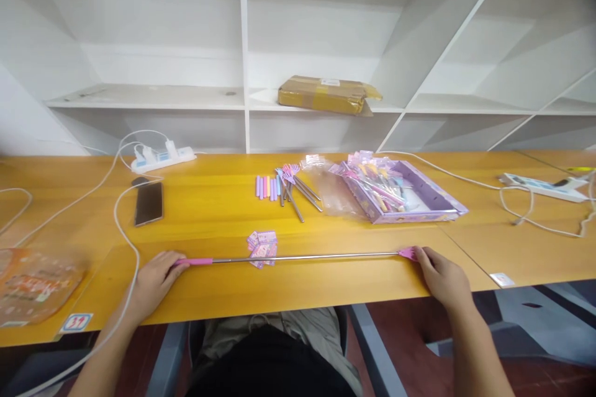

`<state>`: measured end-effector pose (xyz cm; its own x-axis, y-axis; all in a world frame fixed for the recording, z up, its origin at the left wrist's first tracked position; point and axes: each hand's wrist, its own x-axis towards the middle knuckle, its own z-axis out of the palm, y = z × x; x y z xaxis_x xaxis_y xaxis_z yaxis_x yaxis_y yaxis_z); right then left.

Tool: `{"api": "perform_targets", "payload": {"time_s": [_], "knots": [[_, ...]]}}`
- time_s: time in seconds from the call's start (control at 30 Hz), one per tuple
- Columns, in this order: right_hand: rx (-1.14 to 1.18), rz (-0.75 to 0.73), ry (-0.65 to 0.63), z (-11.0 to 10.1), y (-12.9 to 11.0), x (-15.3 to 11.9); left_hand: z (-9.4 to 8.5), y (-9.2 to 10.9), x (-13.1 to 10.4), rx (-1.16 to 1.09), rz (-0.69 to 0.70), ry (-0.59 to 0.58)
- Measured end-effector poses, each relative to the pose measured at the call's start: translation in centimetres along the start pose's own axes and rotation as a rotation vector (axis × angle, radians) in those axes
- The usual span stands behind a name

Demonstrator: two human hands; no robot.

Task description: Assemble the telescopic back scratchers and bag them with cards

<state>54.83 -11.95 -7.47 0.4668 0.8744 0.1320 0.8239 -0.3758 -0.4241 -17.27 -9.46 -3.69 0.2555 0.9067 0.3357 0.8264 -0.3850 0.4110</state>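
Stretched out level above the table's front part is a long silver telescopic rod [316,257] with a pink handle and a pink claw-shaped head. My left hand [161,273] is closed on the pink handle at its left end. At the right end, my right hand [437,270] pinches the pink claw head. The rod crosses over a small pile of purple printed cards [263,245]. Farther back lie a row of pastel handle tubes [267,188] and, beside them, several silver rods with coloured claw heads [292,189].
A purple tray [423,189] holds wrapped items, with clear plastic bags [333,192] to its left. A phone [149,203], power strips [162,160] with white cables and an orange-printed bag [40,285] lie around. A cardboard box [323,94] is on the shelf.
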Motion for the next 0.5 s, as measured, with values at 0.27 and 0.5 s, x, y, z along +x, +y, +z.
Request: {"api": "perform_targets", "payload": {"time_s": [0.27,0.5], "knots": [[0.059,0.049,0.004,0.2,0.4,-0.1,-0.3,0.1,-0.1,0.016,-0.052,-0.041],[0.110,0.229,0.185,-0.3,-0.9,-0.2,0.1,1.7,-0.6,0.007,0.186,-0.020]]}}
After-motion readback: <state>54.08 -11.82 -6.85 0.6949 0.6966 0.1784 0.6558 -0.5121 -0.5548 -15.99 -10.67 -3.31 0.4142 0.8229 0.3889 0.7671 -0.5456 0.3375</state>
